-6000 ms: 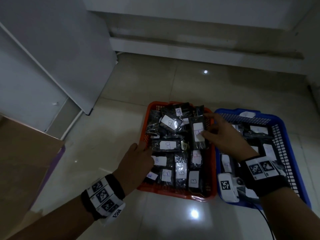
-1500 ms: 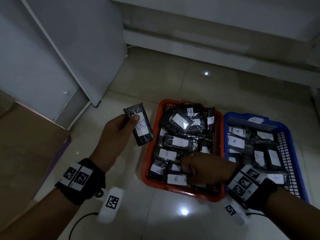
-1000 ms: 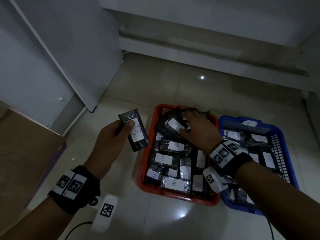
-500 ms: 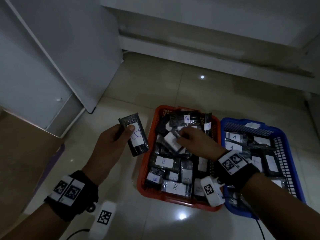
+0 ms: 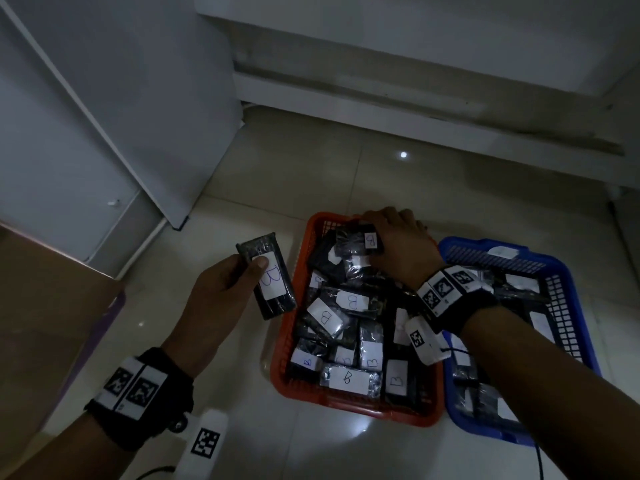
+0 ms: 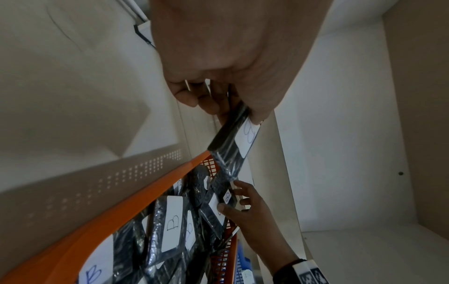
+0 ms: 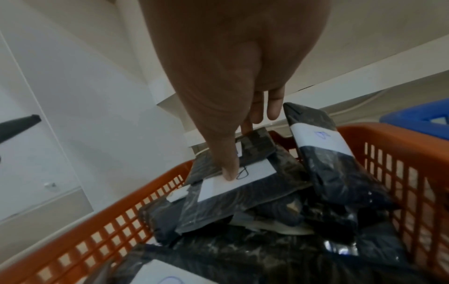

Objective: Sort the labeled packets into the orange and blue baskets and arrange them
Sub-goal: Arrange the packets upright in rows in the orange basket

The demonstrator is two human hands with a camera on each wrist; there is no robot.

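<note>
— Status of the baskets?

— The orange basket (image 5: 300,271) and the blue basket (image 5: 575,306) sit side by side on the tiled floor (image 5: 311,174), long sides touching, blue to the right. The orange one is packed with black packets bearing white labels marked B (several overlap at angles). The blue one also holds packets; its labels are mostly hidden by the right forearm.

— Left hand?

— The left hand (image 5: 221,292) grips one packet (image 5: 268,282) marked B, thumb on the label, fingers curled behind. It is held above the floor, just beside the orange basket's left rim.

— Right hand?

— The right hand (image 5: 398,242) is at the far end of the orange basket, pinching a packet at the far end (image 5: 360,242): thumb pressing its label, fingers reaching behind its far edge.
</note>
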